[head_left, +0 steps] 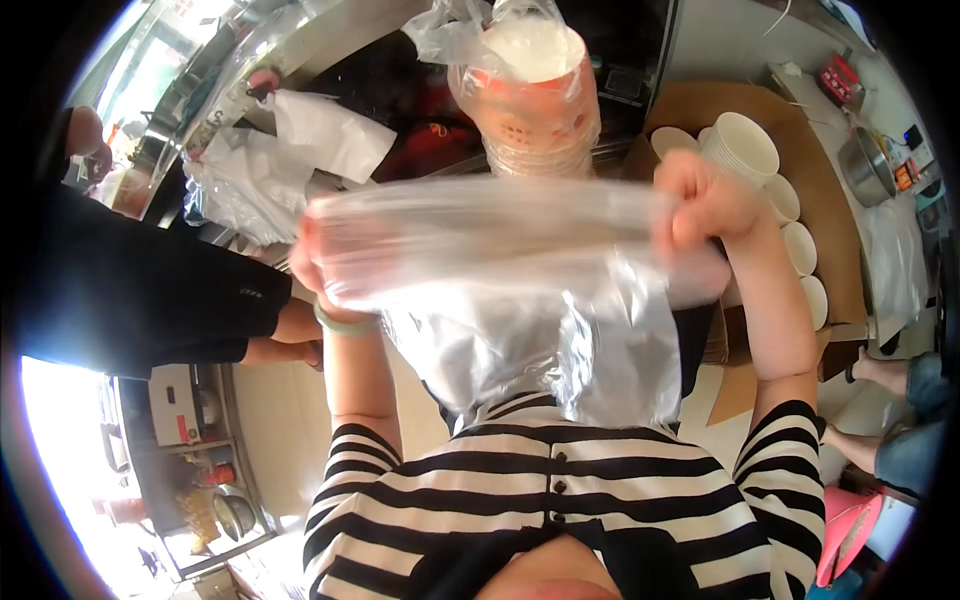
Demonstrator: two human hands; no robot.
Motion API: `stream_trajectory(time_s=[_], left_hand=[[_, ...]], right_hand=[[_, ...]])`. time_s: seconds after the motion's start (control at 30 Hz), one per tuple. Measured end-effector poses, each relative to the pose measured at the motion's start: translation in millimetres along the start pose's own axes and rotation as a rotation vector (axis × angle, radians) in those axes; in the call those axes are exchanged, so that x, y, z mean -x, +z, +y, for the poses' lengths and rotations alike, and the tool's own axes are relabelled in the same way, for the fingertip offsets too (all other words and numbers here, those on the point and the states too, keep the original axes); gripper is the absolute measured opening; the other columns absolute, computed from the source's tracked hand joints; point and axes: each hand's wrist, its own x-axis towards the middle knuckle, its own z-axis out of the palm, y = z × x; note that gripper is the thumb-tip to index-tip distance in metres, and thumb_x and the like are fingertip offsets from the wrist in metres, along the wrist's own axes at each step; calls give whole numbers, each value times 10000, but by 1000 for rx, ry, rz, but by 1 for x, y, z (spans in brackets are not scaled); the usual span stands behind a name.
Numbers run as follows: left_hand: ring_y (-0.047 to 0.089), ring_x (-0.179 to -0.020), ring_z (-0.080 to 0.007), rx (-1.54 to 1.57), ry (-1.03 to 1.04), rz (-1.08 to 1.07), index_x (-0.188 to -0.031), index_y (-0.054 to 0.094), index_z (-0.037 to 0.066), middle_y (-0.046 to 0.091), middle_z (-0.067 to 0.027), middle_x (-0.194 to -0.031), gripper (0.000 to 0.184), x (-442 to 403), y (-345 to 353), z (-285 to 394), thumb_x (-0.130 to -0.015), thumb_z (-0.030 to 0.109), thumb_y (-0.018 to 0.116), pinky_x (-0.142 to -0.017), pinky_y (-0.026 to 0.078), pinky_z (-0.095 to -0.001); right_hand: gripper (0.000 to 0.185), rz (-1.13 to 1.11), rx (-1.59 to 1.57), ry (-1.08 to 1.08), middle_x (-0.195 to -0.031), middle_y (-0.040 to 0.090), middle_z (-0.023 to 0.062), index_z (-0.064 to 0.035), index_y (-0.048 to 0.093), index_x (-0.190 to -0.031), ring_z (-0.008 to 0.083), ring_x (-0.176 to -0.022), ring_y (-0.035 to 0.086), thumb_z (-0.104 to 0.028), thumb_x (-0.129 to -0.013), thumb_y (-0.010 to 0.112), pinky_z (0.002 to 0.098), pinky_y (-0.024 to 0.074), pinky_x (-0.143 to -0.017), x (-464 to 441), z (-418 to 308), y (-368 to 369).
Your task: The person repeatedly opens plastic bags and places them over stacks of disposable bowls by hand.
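A clear plastic bag [500, 235] is stretched sideways in front of my chest, blurred by motion, its lower part hanging down over my striped shirt. My left hand [335, 250] grips its left end, seen partly through the film. At the right end, my right hand [700, 205] is closed on the bag's upper edge. Just beyond the bag stands a stack of orange-patterned tubs [530, 110] wrapped in clear plastic.
An open cardboard box [840, 230] with stacked white paper cups [742, 148] is at the right. White plastic bags [330, 135] lie on the counter at the upper left. A person in black [150, 280] stands at the left; another person's legs [890, 410] show at the right.
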Motion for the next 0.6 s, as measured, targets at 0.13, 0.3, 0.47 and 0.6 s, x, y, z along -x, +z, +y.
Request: stream_trajectory(time_s=[0.13,0.3,0.47,0.6], left_hand=[[556,-1039,-291,-615,371,187,-1217,477,47,552,-185,-1150,427,-47,-42,-2,-931,357,414,-845,502,-431],[522,-1130,-311,66,42,-5,-1342,389,79,492,-163,-1282,447,-131,-53,-22,-945,280,430,-927,466,-470],[584,-931,-229,61,-98,310,-1243,456,-14,583,-134,-1119,335,-142,-35,-74,-945,134,426,-834,503,-339],[528,-703,-78,179,-189,657,-1283,457,82,600,-16,-1056,359,-103,-66,-115,-928,66,413,-590,455,-195]], right_hand=[[308,457,-214,-52,-846,620,-15,-6,610,-1102,33,-683,568,-251,-924,554,187,462,-546,-37,-13,-4],[223,100,-480,-359,-748,542,-39,-34,588,-1027,52,-658,508,-212,-954,477,210,461,-559,-66,-28,-72],[162,850,-741,-366,-679,487,-40,-43,563,-908,67,-589,481,-156,-952,456,217,457,-519,-50,29,-86],[169,758,-1028,-275,-730,552,-26,-14,563,-1036,74,-575,532,-105,-941,456,189,473,-495,-19,123,-69]])
